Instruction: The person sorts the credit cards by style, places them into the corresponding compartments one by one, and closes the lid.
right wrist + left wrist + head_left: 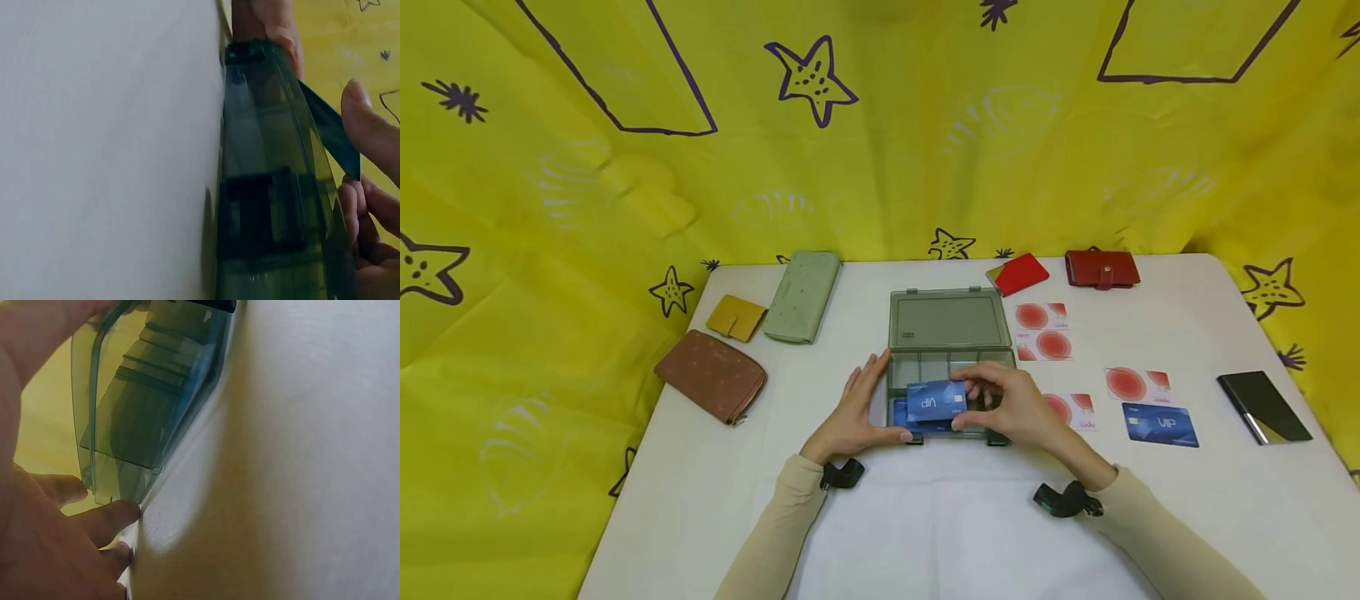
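A clear grey-green plastic case (950, 318) lies on the table with its lid swung back, its tray divided into compartments. My right hand (1018, 404) pinches a blue VIP card (934, 402) by its right end, thumb below and fingers above. The card is tilted over the front left of the tray; in the right wrist view that card (328, 128) stands above the case's edge. Beneath it, more blue (900, 414) shows in the front left compartment. My left hand (853, 414) rests against the case's left side, fingers extended, thumb along the front edge.
On the right lie red-and-white cards (1043, 345), another blue VIP card (1161, 425) and a black card holder (1264, 407). Behind are a red card holder (1021, 274) and a dark red wallet (1102, 269). Green (802, 297), yellow (736, 317) and brown (711, 375) wallets lie left.
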The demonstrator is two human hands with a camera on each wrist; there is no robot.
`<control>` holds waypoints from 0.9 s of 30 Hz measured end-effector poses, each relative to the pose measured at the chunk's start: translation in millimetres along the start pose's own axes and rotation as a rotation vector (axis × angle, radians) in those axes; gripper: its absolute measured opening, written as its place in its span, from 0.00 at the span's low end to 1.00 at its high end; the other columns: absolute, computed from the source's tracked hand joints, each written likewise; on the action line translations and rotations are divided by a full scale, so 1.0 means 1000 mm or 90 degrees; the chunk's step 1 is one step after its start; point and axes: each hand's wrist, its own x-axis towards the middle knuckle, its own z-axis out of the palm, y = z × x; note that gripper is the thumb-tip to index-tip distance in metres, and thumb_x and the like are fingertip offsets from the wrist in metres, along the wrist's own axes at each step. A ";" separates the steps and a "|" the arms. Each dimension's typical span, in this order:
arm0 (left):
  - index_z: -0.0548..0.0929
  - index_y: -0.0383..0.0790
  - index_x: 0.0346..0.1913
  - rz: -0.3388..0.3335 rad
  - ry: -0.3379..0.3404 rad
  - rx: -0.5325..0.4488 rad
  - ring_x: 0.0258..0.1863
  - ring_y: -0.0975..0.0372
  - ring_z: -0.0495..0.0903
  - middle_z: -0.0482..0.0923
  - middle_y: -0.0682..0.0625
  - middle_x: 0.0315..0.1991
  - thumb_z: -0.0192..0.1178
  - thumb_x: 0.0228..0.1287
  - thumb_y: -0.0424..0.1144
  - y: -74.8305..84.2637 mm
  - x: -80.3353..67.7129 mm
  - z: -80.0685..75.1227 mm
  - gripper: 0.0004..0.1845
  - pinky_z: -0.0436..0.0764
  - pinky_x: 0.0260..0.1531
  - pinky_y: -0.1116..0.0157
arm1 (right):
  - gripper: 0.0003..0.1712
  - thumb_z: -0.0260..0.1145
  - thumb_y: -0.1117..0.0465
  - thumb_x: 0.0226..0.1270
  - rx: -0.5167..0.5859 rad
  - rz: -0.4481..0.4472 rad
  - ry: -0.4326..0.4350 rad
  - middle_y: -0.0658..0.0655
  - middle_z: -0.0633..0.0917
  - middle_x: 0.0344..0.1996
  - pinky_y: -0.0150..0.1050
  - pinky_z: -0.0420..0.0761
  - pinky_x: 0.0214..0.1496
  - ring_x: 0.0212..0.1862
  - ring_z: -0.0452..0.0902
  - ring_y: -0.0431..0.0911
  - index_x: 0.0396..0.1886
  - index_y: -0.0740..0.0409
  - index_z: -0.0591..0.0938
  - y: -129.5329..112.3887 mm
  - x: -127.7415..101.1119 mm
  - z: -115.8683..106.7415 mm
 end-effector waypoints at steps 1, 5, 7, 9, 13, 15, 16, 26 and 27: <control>0.39 0.51 0.88 -0.001 0.000 -0.002 0.88 0.55 0.34 0.41 0.48 0.89 0.82 0.55 0.51 0.000 0.000 0.000 0.71 0.31 0.87 0.49 | 0.34 0.91 0.60 0.44 -0.028 -0.017 0.005 0.51 0.85 0.37 0.29 0.78 0.33 0.36 0.78 0.45 0.54 0.57 0.90 -0.002 0.000 0.004; 0.39 0.53 0.88 -0.004 0.001 -0.007 0.88 0.55 0.33 0.42 0.48 0.89 0.82 0.54 0.51 0.001 -0.001 -0.001 0.71 0.31 0.87 0.48 | 0.36 0.92 0.54 0.42 -0.131 -0.046 -0.006 0.52 0.83 0.42 0.34 0.79 0.39 0.42 0.77 0.46 0.55 0.54 0.91 -0.008 0.000 0.012; 0.39 0.53 0.88 -0.003 0.003 -0.007 0.88 0.55 0.34 0.42 0.48 0.89 0.82 0.54 0.51 0.001 -0.001 -0.001 0.71 0.32 0.87 0.48 | 0.39 0.92 0.52 0.42 -0.167 -0.051 -0.014 0.53 0.80 0.45 0.38 0.82 0.44 0.46 0.76 0.46 0.58 0.54 0.90 -0.010 -0.002 0.012; 0.40 0.52 0.88 0.003 0.005 -0.003 0.88 0.54 0.34 0.43 0.47 0.89 0.83 0.53 0.51 0.001 -0.001 -0.001 0.71 0.32 0.87 0.47 | 0.41 0.92 0.53 0.42 -0.191 -0.065 -0.010 0.55 0.79 0.47 0.42 0.84 0.48 0.49 0.76 0.47 0.60 0.56 0.88 -0.010 -0.004 0.008; 0.41 0.48 0.88 0.017 0.009 -0.003 0.88 0.52 0.36 0.44 0.45 0.88 0.83 0.53 0.51 0.001 0.000 0.000 0.71 0.32 0.86 0.46 | 0.41 0.91 0.58 0.42 -0.210 -0.061 0.038 0.59 0.80 0.45 0.40 0.84 0.39 0.45 0.76 0.49 0.60 0.60 0.88 -0.005 -0.013 -0.023; 0.42 0.47 0.88 0.018 0.011 -0.005 0.88 0.52 0.36 0.44 0.45 0.88 0.83 0.52 0.50 0.002 0.000 -0.001 0.71 0.32 0.86 0.46 | 0.38 0.91 0.59 0.43 -0.221 -0.023 0.054 0.60 0.80 0.44 0.36 0.81 0.35 0.43 0.76 0.50 0.58 0.59 0.88 -0.002 -0.022 -0.049; 0.42 0.46 0.88 0.022 0.013 -0.007 0.88 0.51 0.36 0.45 0.45 0.88 0.83 0.52 0.50 0.002 0.000 -0.001 0.71 0.32 0.86 0.46 | 0.36 0.90 0.60 0.44 -0.231 0.003 0.057 0.60 0.81 0.44 0.34 0.79 0.34 0.43 0.76 0.51 0.57 0.58 0.88 0.001 -0.028 -0.063; 0.40 0.53 0.88 -0.003 0.006 -0.020 0.88 0.52 0.35 0.44 0.45 0.88 0.83 0.53 0.51 0.002 -0.002 0.001 0.71 0.32 0.86 0.46 | 0.32 0.90 0.53 0.47 -0.354 0.268 0.006 0.68 0.80 0.51 0.58 0.84 0.46 0.50 0.75 0.64 0.52 0.60 0.90 0.041 -0.105 -0.176; 0.41 0.52 0.88 -0.002 0.008 -0.019 0.88 0.52 0.35 0.44 0.45 0.88 0.83 0.53 0.51 0.002 -0.002 0.000 0.71 0.32 0.86 0.46 | 0.33 0.90 0.52 0.46 -0.363 0.292 -0.005 0.70 0.79 0.52 0.64 0.81 0.47 0.51 0.74 0.67 0.52 0.60 0.90 0.044 -0.111 -0.182</control>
